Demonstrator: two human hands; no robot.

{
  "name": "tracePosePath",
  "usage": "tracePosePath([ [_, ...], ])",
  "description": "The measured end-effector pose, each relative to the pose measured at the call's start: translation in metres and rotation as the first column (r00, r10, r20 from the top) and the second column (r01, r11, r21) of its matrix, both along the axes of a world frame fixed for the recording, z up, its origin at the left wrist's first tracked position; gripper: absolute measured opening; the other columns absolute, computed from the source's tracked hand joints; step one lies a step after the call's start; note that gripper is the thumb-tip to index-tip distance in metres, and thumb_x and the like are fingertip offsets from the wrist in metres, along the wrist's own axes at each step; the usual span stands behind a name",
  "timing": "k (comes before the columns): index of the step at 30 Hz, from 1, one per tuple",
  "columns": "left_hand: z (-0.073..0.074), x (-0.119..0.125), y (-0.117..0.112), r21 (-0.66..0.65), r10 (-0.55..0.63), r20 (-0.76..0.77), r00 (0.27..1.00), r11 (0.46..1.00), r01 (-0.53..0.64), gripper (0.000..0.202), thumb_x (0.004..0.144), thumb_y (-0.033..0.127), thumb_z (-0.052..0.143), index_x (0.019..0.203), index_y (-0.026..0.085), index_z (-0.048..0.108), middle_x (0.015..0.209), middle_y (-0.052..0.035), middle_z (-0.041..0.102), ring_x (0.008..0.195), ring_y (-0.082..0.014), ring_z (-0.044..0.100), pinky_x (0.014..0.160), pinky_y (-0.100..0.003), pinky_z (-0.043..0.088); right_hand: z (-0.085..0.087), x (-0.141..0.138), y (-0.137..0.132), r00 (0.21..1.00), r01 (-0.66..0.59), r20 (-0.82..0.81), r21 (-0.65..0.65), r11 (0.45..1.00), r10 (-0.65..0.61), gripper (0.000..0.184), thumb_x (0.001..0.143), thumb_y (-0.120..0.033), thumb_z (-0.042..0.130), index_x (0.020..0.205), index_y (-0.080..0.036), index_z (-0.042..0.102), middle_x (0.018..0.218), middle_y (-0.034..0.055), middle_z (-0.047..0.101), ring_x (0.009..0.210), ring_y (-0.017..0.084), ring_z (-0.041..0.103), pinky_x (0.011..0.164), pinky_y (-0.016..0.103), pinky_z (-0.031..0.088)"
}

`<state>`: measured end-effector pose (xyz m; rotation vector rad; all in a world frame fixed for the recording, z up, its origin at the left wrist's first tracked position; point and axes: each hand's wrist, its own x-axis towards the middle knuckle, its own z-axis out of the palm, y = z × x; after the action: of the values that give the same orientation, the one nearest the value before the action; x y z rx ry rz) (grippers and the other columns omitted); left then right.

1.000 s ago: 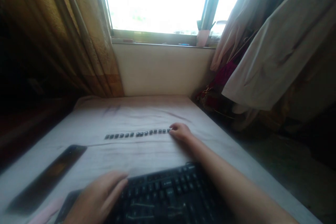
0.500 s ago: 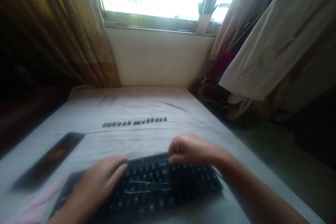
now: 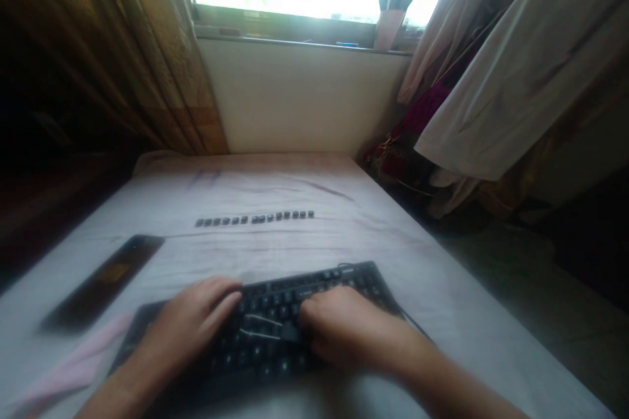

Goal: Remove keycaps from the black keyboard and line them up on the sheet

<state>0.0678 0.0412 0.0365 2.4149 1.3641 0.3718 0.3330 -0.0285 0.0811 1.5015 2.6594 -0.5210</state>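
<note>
A black computer keyboard (image 3: 265, 370) lies at a slant on the bed. My left hand (image 3: 199, 311) grips its far left side, with the fingers along the back edge and the thumb over the keys. On the keys lies a wire keycap puller (image 3: 263, 326), its two thin metal prongs pointing left from a dark handle. My right hand (image 3: 339, 324) is curled closed at the handle end of the puller and covers that end; its fingertips are hidden. Beyond the keyboard, several small black keycaps (image 3: 255, 218) stand in a row on the sheet.
A dark phone (image 3: 105, 281) lies left of the keyboard, with a pink cloth (image 3: 81, 366) nearer me. The white sheet (image 3: 354, 229) has some creases. A window, a curtain (image 3: 162, 65) and hanging clothes (image 3: 481, 98) surround the bed's far end. The bed's right edge drops to the floor.
My right hand has moved from the back edge of the keyboard down and left onto the keycap puller. My left hand stays on the keyboard. The view has tilted slightly.
</note>
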Motion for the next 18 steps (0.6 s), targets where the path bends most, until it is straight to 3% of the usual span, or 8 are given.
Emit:
tracePosePath([
  [5,-0.001,-0.003,0.003,-0.031,0.011,0.022,1.000,0.999,-0.011,0.040,0.089,0.052,0.043,0.106,0.027,0.069,0.111,-0.0024,0.071,0.103,-0.0237,0.065,0.092,-0.035,0.050,0.002,0.010,0.003,0.997,-0.035,-0.072,-0.065,0.997,0.030,0.014,0.070,-0.020,0.057,0.081,-0.018,0.066,0.077,0.0038,0.070,0.066,0.018,0.063,0.056,0.024,0.038],
  [9,0.000,-0.003,0.003,-0.030,0.010,0.020,1.000,1.000,-0.009,0.040,0.089,0.052,0.043,0.106,0.027,0.069,0.111,-0.0023,0.071,0.103,-0.0238,0.065,0.092,-0.034,0.050,0.007,0.018,0.008,0.982,-0.057,-0.186,-0.128,0.990,0.033,0.009,0.073,-0.015,0.055,0.070,-0.018,0.064,0.074,0.0011,0.066,0.068,0.013,0.058,0.062,0.022,0.039],
  [12,0.001,-0.002,0.003,-0.034,-0.001,0.015,1.000,0.999,0.001,0.039,0.089,0.052,0.043,0.105,0.028,0.070,0.109,-0.0020,0.072,0.101,-0.0236,0.066,0.090,-0.033,0.051,0.011,0.023,0.012,0.946,0.006,-0.315,-0.221,0.975,-0.077,0.007,0.070,-0.012,0.058,0.072,-0.017,0.063,0.076,0.0003,0.064,0.069,0.013,0.056,0.063,0.021,0.040],
  [15,0.000,-0.002,0.002,-0.025,0.000,0.018,1.000,1.000,0.001,0.041,0.089,0.053,0.042,0.106,0.028,0.069,0.109,-0.0018,0.072,0.101,-0.0236,0.066,0.091,-0.033,0.050,0.009,0.033,0.018,0.816,0.120,-0.489,-0.378,0.918,-0.308,0.005,0.070,-0.013,0.057,0.074,-0.017,0.058,0.070,-0.0017,0.059,0.063,0.011,0.053,0.058,0.021,0.040],
  [18,-0.002,-0.003,0.002,-0.012,0.009,0.015,1.000,1.000,-0.008,0.042,0.089,0.054,0.042,0.107,0.028,0.069,0.111,-0.0012,0.072,0.103,-0.0232,0.066,0.092,-0.032,0.049,0.003,0.050,0.028,0.587,0.175,-0.652,-0.476,0.862,-0.479,0.007,0.073,-0.022,0.056,0.074,-0.017,0.052,0.062,-0.0040,0.053,0.057,0.010,0.052,0.056,0.023,0.042],
])
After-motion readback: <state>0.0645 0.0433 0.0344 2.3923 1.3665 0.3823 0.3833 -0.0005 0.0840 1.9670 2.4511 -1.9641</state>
